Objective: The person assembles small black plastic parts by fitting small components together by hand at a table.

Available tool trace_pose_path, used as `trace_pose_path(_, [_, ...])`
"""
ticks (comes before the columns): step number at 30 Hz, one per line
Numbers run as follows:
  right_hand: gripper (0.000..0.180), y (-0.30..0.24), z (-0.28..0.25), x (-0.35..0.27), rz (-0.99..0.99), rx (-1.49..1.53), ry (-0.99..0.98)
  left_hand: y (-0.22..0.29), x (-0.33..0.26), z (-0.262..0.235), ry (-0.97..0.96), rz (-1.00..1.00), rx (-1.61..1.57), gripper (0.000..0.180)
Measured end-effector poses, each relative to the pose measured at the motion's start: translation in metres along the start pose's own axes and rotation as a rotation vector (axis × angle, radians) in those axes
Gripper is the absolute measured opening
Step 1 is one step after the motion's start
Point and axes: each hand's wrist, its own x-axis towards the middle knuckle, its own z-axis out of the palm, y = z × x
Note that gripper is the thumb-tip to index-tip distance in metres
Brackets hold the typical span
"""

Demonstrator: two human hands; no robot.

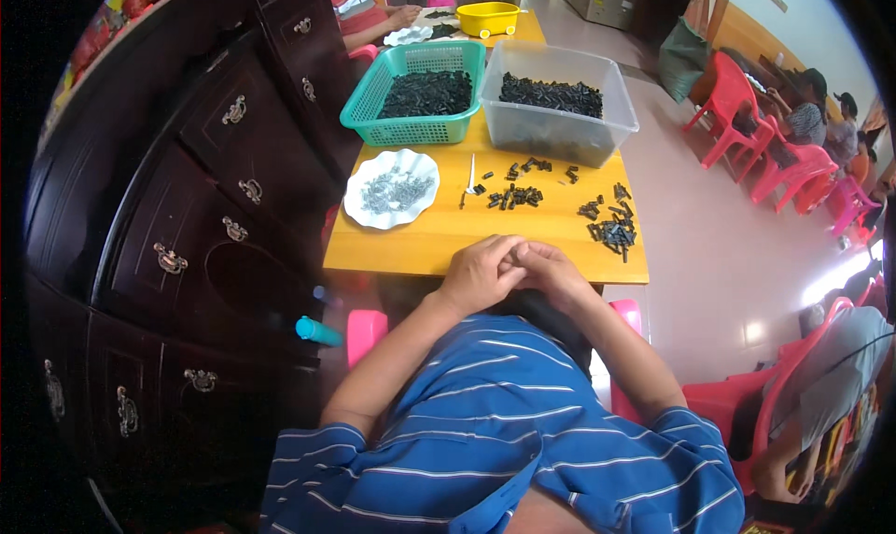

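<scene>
My left hand [478, 277] and my right hand [557, 274] meet at the near edge of the yellow table [411, 249]. Both have their fingers closed together, fingertips touching; whatever they pinch is too small or hidden. Beyond them lies a loose group of short black tube-like pieces [516, 198], with a larger pile of black pieces [613, 233] to the right. A scalloped white plate [358, 196] on the left carries many small silvery bits [397, 190]. Between plate and pieces rests a thin white stick-like tool [471, 175].
At the table's far end stand a green basket [411, 131] and a clear plastic bin [560, 144], both holding black pieces. Dark drawers [224, 179] line the left. A teal bottle [319, 331] is low on the left. Seated people and pink chairs [737, 114] occupy the right.
</scene>
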Motion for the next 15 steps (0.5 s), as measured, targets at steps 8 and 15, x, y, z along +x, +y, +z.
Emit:
trace_pose_path(8, [0.028,-0.011,-0.008,-0.007,-0.054,-0.115,-0.014,-0.002,0.003,0.004,0.094,-0.013,-0.269,0.016])
trace_pose_path(15, [0.017,-0.095,0.050,-0.066,-0.615,-0.335,0.178,-0.025,0.003,-0.002,0.216,-0.231,-0.363,0.010])
